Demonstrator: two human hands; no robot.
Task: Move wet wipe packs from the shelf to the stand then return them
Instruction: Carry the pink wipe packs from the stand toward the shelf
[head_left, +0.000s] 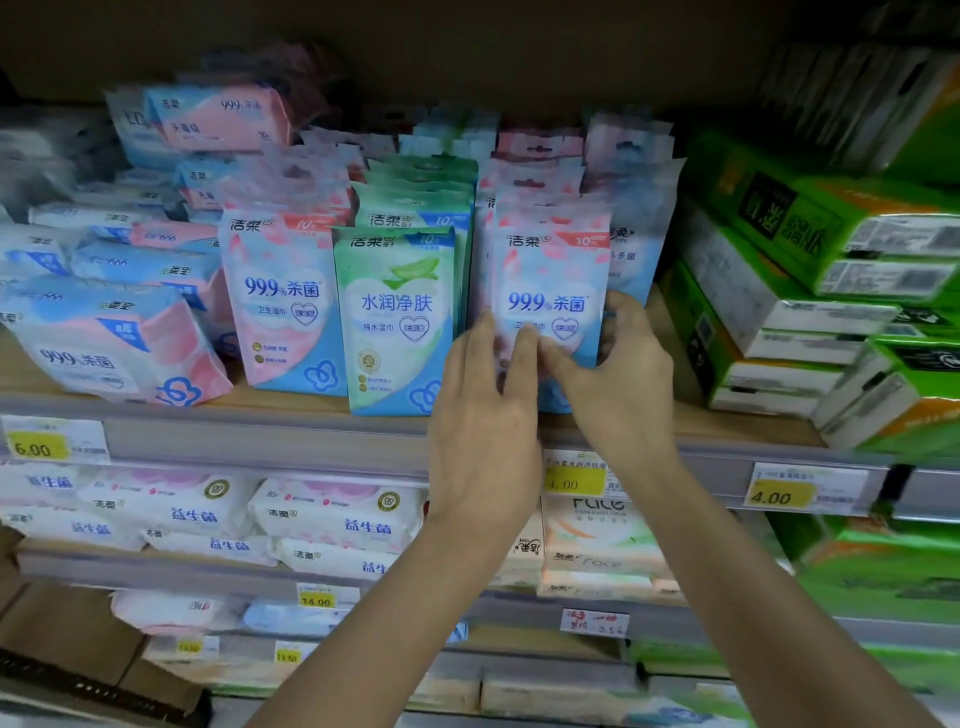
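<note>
Now I see the wooden store shelf with grey rail (260, 441); the pink-and-blue plastic wet wipe pack (550, 280) is upright at the front of its right row, and my left hand (483, 415) and right hand (623, 384) both pinch its lower sides.

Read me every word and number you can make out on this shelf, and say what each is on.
"99.9% 杀菌": held pack, gripped by left hand and right hand.
"水润净肤": green pack.
"6.00": left price tag.
"4.00": right price tag.
"14.00": lower price tag.
"益生菌": white packs.
Small print on packs and tags: too blurred to read.
</note>
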